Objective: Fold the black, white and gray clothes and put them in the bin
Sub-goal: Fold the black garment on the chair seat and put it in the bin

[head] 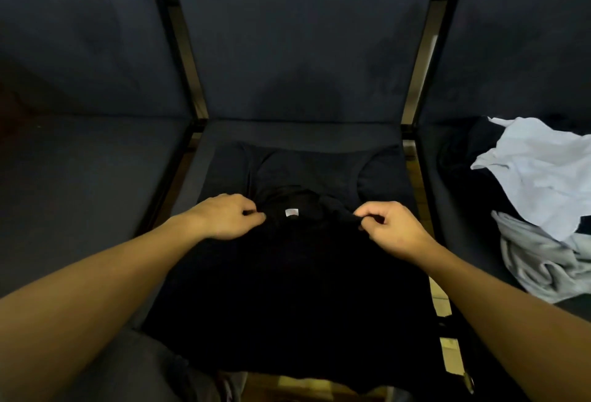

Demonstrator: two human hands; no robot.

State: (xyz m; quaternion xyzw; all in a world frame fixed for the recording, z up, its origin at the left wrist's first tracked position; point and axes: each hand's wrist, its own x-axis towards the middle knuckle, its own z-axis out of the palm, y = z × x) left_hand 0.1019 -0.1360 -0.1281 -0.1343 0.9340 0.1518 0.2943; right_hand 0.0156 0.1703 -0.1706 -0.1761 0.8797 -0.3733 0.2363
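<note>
On the middle dark seat cushion (220,142), left hand (224,216) and right hand (391,229) are both pinching the black cotton t-shirt (287,289) beside its collar.

No legible text, even on the black shirt's (287,273) white neck tag (291,212)

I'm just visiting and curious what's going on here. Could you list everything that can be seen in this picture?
black shirt: one, black, spread on the middle seat, collar away from the person
label: one, white, inside the collar
white garment: one, white, crumpled on the right seat
gray garment: one, gray, crumpled below the white one
seats: three, dark blue, side by side
left hand: one, pinching the shirt left of the collar
right hand: one, pinching the shirt right of the collar
</note>
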